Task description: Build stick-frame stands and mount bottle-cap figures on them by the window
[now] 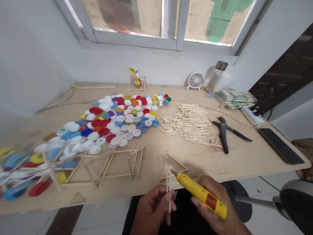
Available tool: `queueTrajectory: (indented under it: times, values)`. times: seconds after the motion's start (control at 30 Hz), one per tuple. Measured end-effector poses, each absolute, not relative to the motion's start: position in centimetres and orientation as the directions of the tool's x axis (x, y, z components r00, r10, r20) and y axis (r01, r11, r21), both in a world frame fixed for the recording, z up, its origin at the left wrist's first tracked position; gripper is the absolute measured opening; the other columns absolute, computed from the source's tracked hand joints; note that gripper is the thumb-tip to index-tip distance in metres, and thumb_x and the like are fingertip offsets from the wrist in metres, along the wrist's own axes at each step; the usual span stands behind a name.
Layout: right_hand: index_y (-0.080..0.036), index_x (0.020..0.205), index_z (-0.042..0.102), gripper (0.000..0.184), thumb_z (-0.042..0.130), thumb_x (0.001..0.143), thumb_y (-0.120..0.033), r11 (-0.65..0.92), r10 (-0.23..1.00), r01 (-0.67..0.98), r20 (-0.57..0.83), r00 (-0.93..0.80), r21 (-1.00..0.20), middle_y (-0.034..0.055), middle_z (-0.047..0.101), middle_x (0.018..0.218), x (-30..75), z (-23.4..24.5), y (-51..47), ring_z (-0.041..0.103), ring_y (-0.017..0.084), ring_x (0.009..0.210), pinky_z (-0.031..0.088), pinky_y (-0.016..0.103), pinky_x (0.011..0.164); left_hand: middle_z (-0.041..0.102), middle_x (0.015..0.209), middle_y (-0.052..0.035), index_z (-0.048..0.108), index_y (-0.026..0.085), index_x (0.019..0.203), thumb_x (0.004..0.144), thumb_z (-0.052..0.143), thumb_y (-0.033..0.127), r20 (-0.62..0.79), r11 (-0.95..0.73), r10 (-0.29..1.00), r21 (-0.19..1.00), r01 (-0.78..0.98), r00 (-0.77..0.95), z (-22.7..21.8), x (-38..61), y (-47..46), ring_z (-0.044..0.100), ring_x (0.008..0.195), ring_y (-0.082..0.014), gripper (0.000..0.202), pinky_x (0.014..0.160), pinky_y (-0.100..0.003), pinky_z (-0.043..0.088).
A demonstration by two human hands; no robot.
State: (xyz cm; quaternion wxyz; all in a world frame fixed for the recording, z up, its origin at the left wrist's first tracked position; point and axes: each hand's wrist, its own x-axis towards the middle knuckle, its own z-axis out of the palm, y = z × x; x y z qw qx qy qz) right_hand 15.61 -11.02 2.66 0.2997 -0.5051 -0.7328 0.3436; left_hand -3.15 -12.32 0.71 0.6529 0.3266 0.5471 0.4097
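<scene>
My left hand (156,207) is closed, pinching two thin wooden sticks (170,186) that stand nearly upright side by side. In my right hand (215,199) is a yellow glue pen (195,189) with an orange window and a dark pointed nozzle. Its nozzle is close to the upper ends of the sticks; whether it touches them I cannot tell. Just behind, on the table edge, lies a triangle of joined sticks (177,160). Left of that stand joined stick frames (119,163).
Many coloured bottle caps (119,119) cover the table's left and middle. Loose sticks (193,120) are piled right of them, near black pliers (223,133) and a phone (281,145). Along the back are a small cap-and-stick wheel (137,78), a fan (195,80) and a bottle (217,76).
</scene>
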Motion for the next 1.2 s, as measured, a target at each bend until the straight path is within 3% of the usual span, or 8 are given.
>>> queueTrajectory:
  times: [1.2]
  values:
    - [-0.021,0.073,0.045,0.021,0.053,0.086,-0.035,0.27,0.94,0.537,0.096,-0.328,-0.799,-0.002,0.049,0.068,15.3,2.9,-11.2,0.046,0.012,0.06,0.035,0.024,0.054,0.06,0.056,0.001,0.063,0.015,0.078,0.074,0.062,0.054,-0.427,0.434,0.9,0.873,-0.22,0.082,0.5,-2.8,-12.3,0.044,0.037,-0.0046,0.039,0.041,-0.017,0.029]
